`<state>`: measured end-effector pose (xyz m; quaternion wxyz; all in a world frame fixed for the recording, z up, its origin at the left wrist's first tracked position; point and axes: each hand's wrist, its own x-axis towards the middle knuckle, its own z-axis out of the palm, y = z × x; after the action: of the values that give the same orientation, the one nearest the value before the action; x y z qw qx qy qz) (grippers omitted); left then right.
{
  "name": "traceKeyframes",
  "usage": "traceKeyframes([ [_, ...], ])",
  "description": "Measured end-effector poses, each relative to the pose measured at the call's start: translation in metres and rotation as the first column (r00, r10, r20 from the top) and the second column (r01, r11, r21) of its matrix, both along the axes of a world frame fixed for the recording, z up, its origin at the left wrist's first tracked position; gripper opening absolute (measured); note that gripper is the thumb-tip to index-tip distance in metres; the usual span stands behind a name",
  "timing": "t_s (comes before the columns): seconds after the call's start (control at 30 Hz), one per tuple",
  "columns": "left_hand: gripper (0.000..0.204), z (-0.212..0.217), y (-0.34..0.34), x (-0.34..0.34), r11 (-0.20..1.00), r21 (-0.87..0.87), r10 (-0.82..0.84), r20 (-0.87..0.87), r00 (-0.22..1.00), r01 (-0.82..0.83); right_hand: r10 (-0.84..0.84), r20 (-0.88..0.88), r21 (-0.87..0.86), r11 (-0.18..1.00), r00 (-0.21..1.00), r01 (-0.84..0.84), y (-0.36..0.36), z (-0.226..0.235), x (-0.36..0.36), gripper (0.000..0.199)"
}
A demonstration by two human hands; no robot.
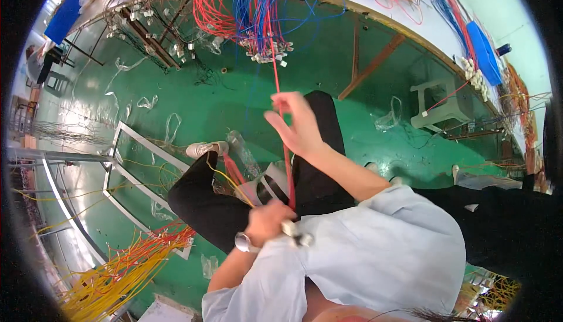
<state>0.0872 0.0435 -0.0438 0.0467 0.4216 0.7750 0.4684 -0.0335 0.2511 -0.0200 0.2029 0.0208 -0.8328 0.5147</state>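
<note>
Left hand [268, 222]: blurred, closed around red wires [288, 172]; white connectors [288, 228] smeared
Right hand [299, 125]: thumb and fingers apart; wire contact hidden

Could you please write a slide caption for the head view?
Red wires run from the left hand past the open right hand, above a green floor.

Pale plastic stool [444, 104] placed nr white-topped tbl [431, 29], blue bin [484, 53] set at R, clear plastic bags [389, 118] strewn on green flr [363, 131], white metal frame [153, 147] stood L.

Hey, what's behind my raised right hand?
Your black trouser leg and green floor show behind your right hand; it hides parts of the red strand and whatever's directly beneath.
</note>
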Motion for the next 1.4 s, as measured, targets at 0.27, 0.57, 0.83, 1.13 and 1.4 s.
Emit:
traceKeyframes([
  [0.27, 0.016, -0.021, -0.008, 0.004, 0.954, 0.228, 0.036, 0.557, 0.829, -0.194, -0.026, 0.186, -0.975, 0.118, 0.982, 0.188, 0.053, 0.036, -0.088, 0.008],
  [0.57, 0.049, 0.048, -0.027, -0.11, 0.37, 0.582, -0.543, 0.768, 0.34, -0.724, 0.861, 0.389, -0.495, -0.105, -0.328, -0.863, -0.045, -0.004, 0.099, 0.024],
  [0.83, 0.018, 0.037, -0.029, -0.061, 0.996, 0.055, -0.084, 0.789, 0.609, 0.067, 0.715, 0.061, -0.985, 0.157, 0.697, -0.075, 0.022, -0.009, -0.018, 0.039],
  [1.13, 0.043, 0.03, -0.048, -0.071, 0.822, 0.093, 0.128, 0.931, 0.341, -0.562, 0.63, 0.091, -0.101, 0.777, 0.771, -0.622, -0.034, 0.052, -0.004, 0.021],
  [1.4, 0.019, 0.079, -0.114, -0.11, 0.069, 0.555, -0.452, 0.758, 0.47, -0.829, 0.911, 0.35, -0.558, 0.017, -0.217, -0.829, 0.047, -0.021, 0.069, 0.024],
])
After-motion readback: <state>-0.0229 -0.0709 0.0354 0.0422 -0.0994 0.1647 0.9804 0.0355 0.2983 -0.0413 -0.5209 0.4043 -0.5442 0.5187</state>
